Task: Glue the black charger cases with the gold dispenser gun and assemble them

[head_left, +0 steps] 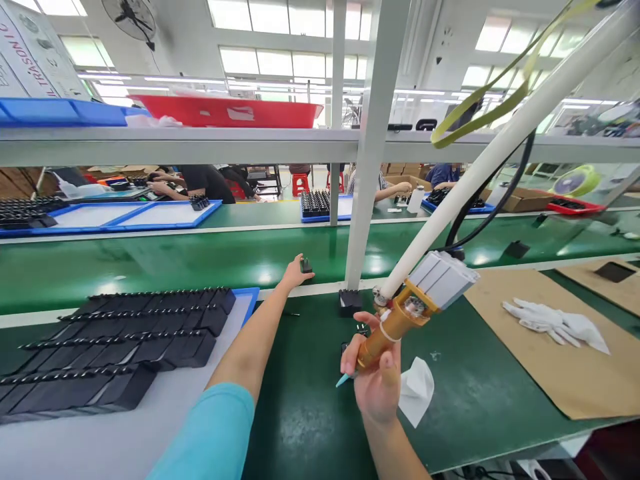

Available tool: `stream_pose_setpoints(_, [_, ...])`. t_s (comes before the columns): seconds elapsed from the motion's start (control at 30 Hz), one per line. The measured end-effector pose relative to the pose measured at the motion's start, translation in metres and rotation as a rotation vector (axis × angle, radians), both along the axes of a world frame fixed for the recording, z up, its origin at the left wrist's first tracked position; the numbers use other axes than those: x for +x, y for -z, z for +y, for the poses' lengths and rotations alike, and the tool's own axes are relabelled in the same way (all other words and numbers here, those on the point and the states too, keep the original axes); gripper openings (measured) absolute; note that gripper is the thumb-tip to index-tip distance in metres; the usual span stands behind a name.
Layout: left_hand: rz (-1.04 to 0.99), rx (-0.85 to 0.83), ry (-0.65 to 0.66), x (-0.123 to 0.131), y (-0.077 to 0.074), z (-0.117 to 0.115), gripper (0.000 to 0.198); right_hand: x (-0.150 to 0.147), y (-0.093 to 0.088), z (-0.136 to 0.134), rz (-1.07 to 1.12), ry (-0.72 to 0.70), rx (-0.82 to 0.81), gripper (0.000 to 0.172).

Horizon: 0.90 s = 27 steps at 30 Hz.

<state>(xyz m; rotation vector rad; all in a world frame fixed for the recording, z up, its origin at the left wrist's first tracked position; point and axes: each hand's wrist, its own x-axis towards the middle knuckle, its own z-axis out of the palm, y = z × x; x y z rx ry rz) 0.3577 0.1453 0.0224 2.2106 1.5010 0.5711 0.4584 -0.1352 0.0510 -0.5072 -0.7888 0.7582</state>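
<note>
My left hand (295, 273) reaches out over the green conveyor belt, fingers pinched on a small black plug adapter (307, 267). In my right hand (377, 390) is a gold cylindrical tool (385, 339) with a light-blue pointed tip (343, 380) aimed down and left. A silver block (443, 280) is fixed to its upper end. Beyond the tool, a black adapter (349, 303) sits by the post's foot. Another adapter with its prongs up (361, 329) is partly hidden by my right fingers. A crumpled white tissue (417, 390) lies right of that hand.
At left, a blue-edged tray (200, 407) holds rows of black adapters (115, 340). A white post (367, 153) and slanting white pole (480, 160) stand ahead. White gloves (555, 323) lie on cardboard (520, 373) at right. Co-workers sit across the belt (240, 250).
</note>
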Motion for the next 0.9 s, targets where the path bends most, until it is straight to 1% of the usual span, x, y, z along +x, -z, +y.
stream_pose_setpoints(0.07, [-0.003,-0.014,-0.016,0.005,-0.006,0.000,0.073,0.001,-0.001,0.001,-0.005,-0.004,0.003,0.031])
stream_pose_setpoints(0.13, [-0.002,-0.017,-0.001,0.000,-0.015,-0.008,0.066,0.002,-0.003,0.000,-0.015,-0.008,0.002,0.031])
stream_pose_setpoints(0.2, [-0.002,-0.018,0.048,-0.015,-0.026,-0.028,0.063,0.002,-0.005,-0.003,-0.017,-0.007,-0.004,0.030])
stream_pose_setpoints(0.23, [-0.003,-0.023,0.077,-0.027,-0.031,-0.043,0.064,0.001,-0.007,-0.005,-0.015,-0.004,-0.007,0.029])
stream_pose_setpoints(0.3, [-0.014,-0.037,0.136,-0.054,-0.037,-0.086,0.067,0.001,-0.010,-0.008,-0.014,0.001,-0.020,0.028])
stream_pose_setpoints(0.37, [-0.053,-0.031,0.233,-0.083,-0.038,-0.142,0.069,0.001,-0.014,-0.011,-0.019,0.006,-0.031,0.027])
stream_pose_setpoints(0.4, [-0.081,-0.043,0.273,-0.096,-0.036,-0.172,0.071,0.001,-0.015,-0.012,-0.022,0.006,-0.034,0.028])
stream_pose_setpoints(0.47, [-0.151,-0.111,0.268,-0.117,-0.028,-0.226,0.070,0.001,-0.018,-0.013,-0.026,0.003,-0.041,0.030])
stream_pose_setpoints(0.5, [-0.196,-0.152,0.245,-0.125,-0.021,-0.248,0.069,0.001,-0.019,-0.013,-0.031,0.003,-0.046,0.032])
stream_pose_setpoints(0.57, [-0.277,-0.235,0.184,-0.135,-0.006,-0.280,0.067,0.000,-0.020,-0.012,-0.050,0.018,-0.060,0.034])
stream_pose_setpoints(0.6, [-0.310,-0.274,0.158,-0.138,0.002,-0.290,0.066,0.000,-0.020,-0.012,-0.061,0.033,-0.066,0.034])
stream_pose_setpoints(0.67, [-0.368,-0.348,0.126,-0.141,0.016,-0.300,0.068,-0.001,-0.021,-0.010,-0.077,0.064,-0.073,0.034])
stream_pose_setpoints(0.73, [-0.453,-0.402,0.110,-0.140,0.027,-0.301,0.068,-0.002,-0.021,-0.008,-0.081,0.084,-0.075,0.033])
stream_pose_setpoints(0.77, [-0.509,-0.413,0.097,-0.138,0.031,-0.299,0.065,-0.003,-0.021,-0.007,-0.080,0.093,-0.073,0.032])
stream_pose_setpoints(0.9, [-0.700,-0.391,0.028,-0.128,0.043,-0.290,0.033,-0.004,-0.020,-0.004,-0.069,0.107,-0.063,0.030])
